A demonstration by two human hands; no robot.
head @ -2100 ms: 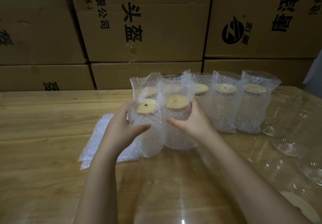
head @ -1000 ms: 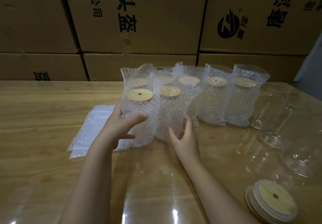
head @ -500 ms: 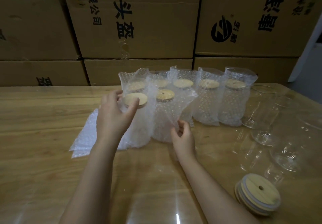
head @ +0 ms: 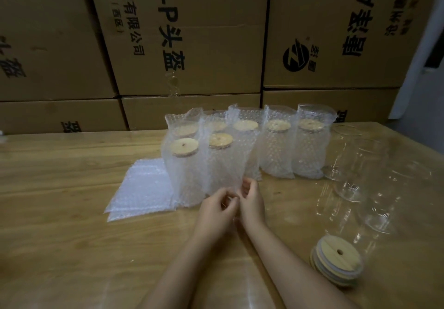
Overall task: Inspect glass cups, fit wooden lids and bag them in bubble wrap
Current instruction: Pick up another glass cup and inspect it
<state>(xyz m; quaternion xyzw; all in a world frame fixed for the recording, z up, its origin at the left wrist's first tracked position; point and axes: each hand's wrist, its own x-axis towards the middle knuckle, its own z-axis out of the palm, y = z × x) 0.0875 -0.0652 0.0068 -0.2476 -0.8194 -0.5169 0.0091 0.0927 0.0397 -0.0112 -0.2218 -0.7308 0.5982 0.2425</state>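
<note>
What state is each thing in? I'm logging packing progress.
Bagged cups: seven, lidded, upright.
Front bag: lower edge pinched.
Left hand: pinches front bag.
Right hand: pinches front bag.
Bare glass cups: unlidded, unbagged.
Wooden lids: stacked, loose.
Flat bubble bags: empty, piled.

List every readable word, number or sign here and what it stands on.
"0-P头盔": centre cardboard box, large, sideways.
"科技有限公司": same box, smaller.
"(西区)": same box, smallest.
Right cardboard box: round logo and sideways print, too blurred.
Left cardboard box: characters cut off, unreadable.
</note>
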